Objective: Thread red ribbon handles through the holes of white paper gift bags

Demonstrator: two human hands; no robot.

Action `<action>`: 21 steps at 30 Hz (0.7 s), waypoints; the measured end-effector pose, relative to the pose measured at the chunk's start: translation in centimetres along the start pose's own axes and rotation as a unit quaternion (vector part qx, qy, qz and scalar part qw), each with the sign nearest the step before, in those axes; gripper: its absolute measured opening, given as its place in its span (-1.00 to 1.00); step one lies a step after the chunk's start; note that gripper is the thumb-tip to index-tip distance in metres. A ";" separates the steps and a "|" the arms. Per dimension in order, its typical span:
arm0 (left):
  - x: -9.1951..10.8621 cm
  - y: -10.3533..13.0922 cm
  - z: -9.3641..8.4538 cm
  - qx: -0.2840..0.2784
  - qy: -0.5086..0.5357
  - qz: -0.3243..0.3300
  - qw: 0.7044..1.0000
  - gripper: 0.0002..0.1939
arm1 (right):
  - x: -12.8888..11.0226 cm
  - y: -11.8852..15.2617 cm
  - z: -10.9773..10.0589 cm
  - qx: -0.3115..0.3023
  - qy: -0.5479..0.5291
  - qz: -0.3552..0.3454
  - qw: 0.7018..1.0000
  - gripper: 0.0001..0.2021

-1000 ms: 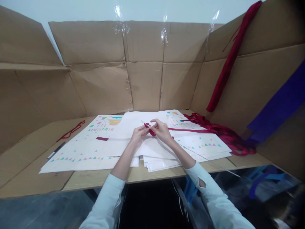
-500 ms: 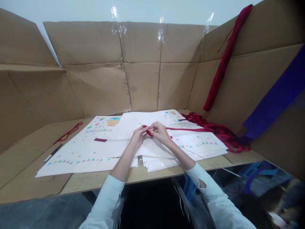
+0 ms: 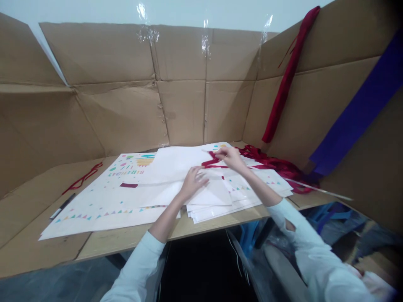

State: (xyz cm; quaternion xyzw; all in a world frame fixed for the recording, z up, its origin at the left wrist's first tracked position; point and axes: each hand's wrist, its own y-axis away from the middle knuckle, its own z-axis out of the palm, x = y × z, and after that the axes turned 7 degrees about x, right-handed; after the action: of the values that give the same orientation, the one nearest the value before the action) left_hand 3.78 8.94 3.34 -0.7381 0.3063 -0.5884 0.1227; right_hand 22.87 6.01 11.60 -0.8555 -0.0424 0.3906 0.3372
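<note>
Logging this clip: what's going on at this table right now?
A person at a cardboard-walled table works with red ribbon on white printed paper sheets. The left hand lies flat on the stack of sheets; the right hand pinches a ribbon farther back. A ribbon pile lies to the right.

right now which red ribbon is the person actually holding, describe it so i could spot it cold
Start at the stack of white printed sheets on the wooden table. At its far edge, the right hand pinches a red ribbon, while the left hand presses the paper nearby. Unlike the loose ribbon pile to the right or the red bundle hanging on the cardboard wall, this strand lies stretched across the white paper.
</note>
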 end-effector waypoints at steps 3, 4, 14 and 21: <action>0.2 1.3 1.0 -0.095 -0.179 0.110 0.973 -0.56 | 0.7 -2.5 -5.6 0.104 0.105 -0.010 0.989 -0.89; 0.4 1.7 1.2 -0.118 -0.236 0.119 0.957 -0.56 | 0.8 -3.3 -7.5 0.142 0.133 -0.012 0.981 -0.88; 1.2 1.6 0.9 -0.175 -0.449 0.107 0.870 -0.50 | -2.3 -6.2 -18.1 0.246 0.227 -0.070 0.940 -0.81; 0.5 1.4 -0.3 -0.188 -0.455 0.101 0.865 -0.47 | -1.0 -2.7 -11.0 -0.159 0.181 0.010 0.970 -0.93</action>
State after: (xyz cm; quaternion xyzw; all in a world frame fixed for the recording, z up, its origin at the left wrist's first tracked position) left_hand 3.14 7.62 3.09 -0.8981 0.3941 -0.1032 0.1658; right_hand 30.37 1.79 19.04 -0.9551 -0.0338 0.2208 0.1945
